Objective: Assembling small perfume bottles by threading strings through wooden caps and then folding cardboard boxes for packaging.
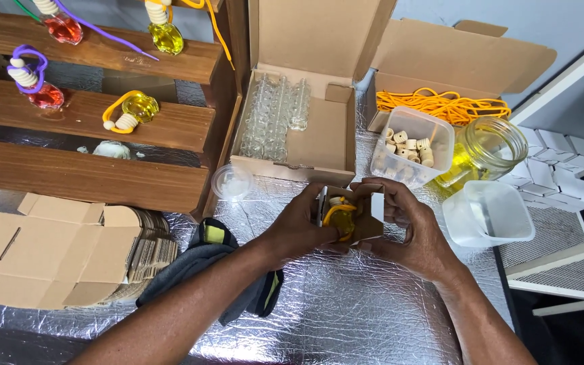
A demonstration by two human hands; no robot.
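Observation:
A small brown cardboard box (366, 217) sits between both hands above the silver foil tabletop (346, 311). Inside it lies a small bottle of yellow liquid (341, 220) with a yellow cord and a wooden cap. My left hand (299, 226) grips the box's left side, thumb near the open flap. The right side is gripped by my right hand (407, 226), whose fingers curl over the top flap.
A wooden rack (82, 176) at the left holds red and yellow bottles. Flat box blanks (49, 257) and a dark cloth (204, 263) lie front left. Behind are a carton of empty glass bottles (275, 111), a tub of wooden caps (410, 149), yellow cords (441, 105), a jar (484, 149) and an empty plastic tub (488, 213).

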